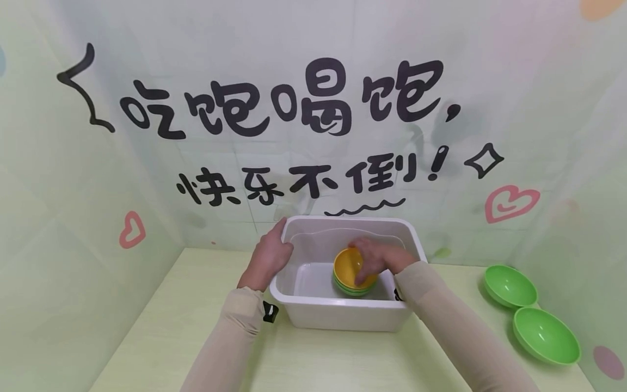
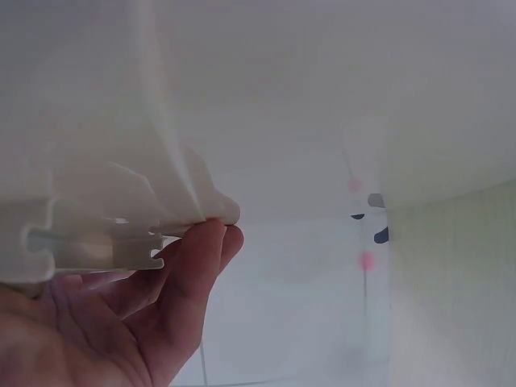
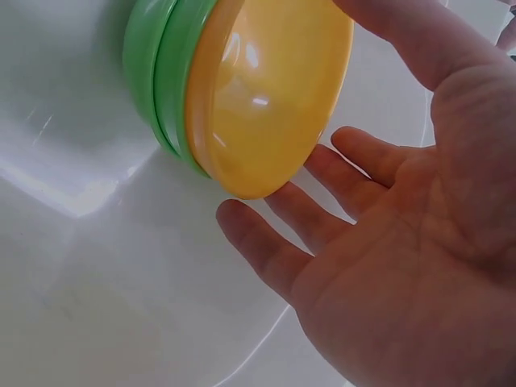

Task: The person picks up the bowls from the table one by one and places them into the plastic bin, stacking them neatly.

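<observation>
A white plastic tub [image 1: 343, 317] stands on the table against the back wall. My left hand [image 1: 269, 257] grips its left rim, and the left wrist view shows the fingers [image 2: 197, 266] curled up under the lip. Inside the tub, a yellow bowl [image 1: 345, 267] sits nested on green bowls [image 3: 177, 81], tilted in the right wrist view. My right hand [image 1: 377, 257] reaches in over the right side. Its fingers [image 3: 270, 250] are spread and fairly straight at the yellow bowl's rim, with the thumb by the opposite edge. Whether the fingertips touch the bowl is hard to tell.
Two green bowls [image 1: 510, 286] [image 1: 546, 336] lie side by side on the pale table [image 1: 161, 321] to the right of the tub. A printed backdrop [image 1: 303, 32] with dark lettering rises behind, and its sides enclose the table left and right.
</observation>
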Demonstrator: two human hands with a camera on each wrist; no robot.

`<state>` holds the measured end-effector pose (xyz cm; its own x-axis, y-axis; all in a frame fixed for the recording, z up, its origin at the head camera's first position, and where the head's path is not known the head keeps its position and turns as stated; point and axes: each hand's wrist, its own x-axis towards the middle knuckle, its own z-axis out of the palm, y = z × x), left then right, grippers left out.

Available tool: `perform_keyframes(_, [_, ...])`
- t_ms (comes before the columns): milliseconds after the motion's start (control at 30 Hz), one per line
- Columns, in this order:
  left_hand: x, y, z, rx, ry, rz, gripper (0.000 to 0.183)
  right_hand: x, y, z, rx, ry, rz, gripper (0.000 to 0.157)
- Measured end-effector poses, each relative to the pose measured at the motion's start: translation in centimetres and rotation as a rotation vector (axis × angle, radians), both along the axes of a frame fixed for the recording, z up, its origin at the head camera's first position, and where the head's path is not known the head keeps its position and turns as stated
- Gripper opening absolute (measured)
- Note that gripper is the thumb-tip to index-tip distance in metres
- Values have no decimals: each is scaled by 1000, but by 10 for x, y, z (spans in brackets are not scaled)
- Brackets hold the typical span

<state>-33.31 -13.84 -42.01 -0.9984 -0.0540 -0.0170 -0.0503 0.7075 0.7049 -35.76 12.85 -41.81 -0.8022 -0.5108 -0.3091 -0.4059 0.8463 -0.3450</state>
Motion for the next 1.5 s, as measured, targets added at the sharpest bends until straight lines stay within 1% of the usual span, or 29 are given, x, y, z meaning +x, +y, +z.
perform_keyframes(167, [0,-1,1,3,-1,1,75,-3,-1,0,-20,-21,-35,86])
perform_keyframes(267, [0,-1,1,5,-17,-2,76,-5,-1,1,-26,-27,-55,80])
perform_keyframes(367, [0,-1,0,-9,-23,-5,76,-7,1,3,-28,-48,-91,75])
perform_keyframes(467, [0,1,1,-24,-16,-4,76,-8,3,6,-39,-65,-108,72])
perform_keyframes(533, [0,1,1,-27,-15,-3,76,-9,4,7,-53,-65,-108,70])
perform_keyframes(767, [1,0,2,-25,-22,3,76,-14,8,15,-140,-47,-56,61])
perform_keyframes(900, [2,0,2,-35,-21,-1,77,-13,5,20,-197,-61,-63,57])
perform_keyframes(1100, [3,2,4,-33,-27,4,77,-10,4,31,-281,-24,-79,52])
perform_keyframes(1267, [2,2,5,-36,-23,10,77,-6,7,50,-307,35,-112,51])
perform_keyframes(1400, [2,2,5,-35,-18,6,76,-2,11,63,-328,44,-137,50])
perform_keyframes(1500, [3,2,4,-44,-16,5,76,0,16,70,-348,38,-157,51])
